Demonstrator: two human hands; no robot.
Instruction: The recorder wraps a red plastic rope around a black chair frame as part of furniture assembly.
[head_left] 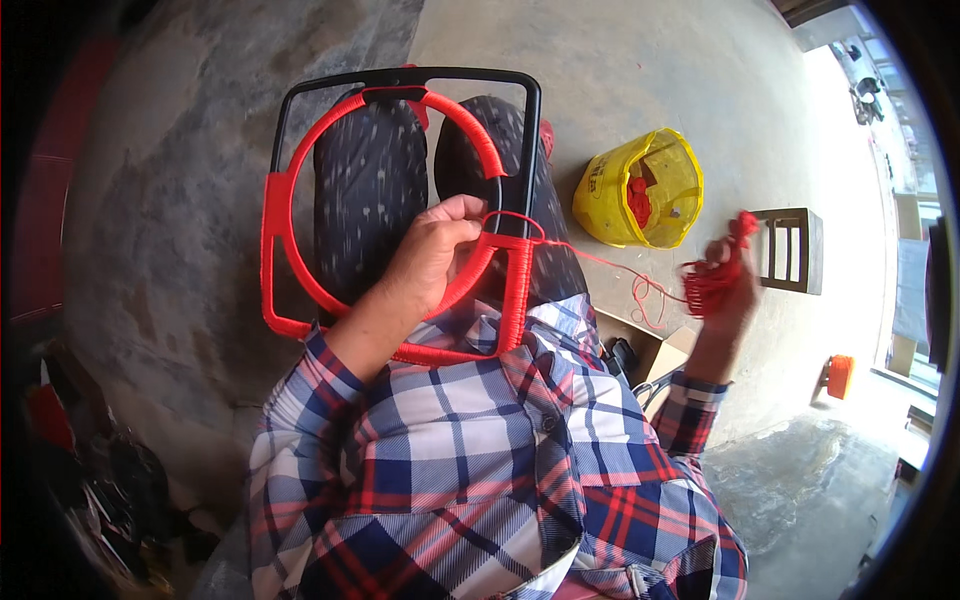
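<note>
Across my thighs rests a black metal frame [533, 130], squarish with a round ring [290, 225] inside it. Red cord is wound tightly round much of the ring and round the lower and left bars; the top and upper right bars are bare black. My left hand [432, 245] reaches through the ring, fingers curled on its right side, where a loose loop of cord crosses. From there a strand of red cord [620, 266] runs to the right. Out to that side, my right hand [728, 285], slightly blurred, grips a bundle of red cord [708, 288].
Beyond my right knee a yellow bucket [598, 190] stands on the concrete floor, with red material inside. Farther right are a small dark slatted stool [818, 250] and an orange object [840, 377]. A cardboard box [660, 358] sits by my right side. Dark clutter [110, 490] lies at lower left.
</note>
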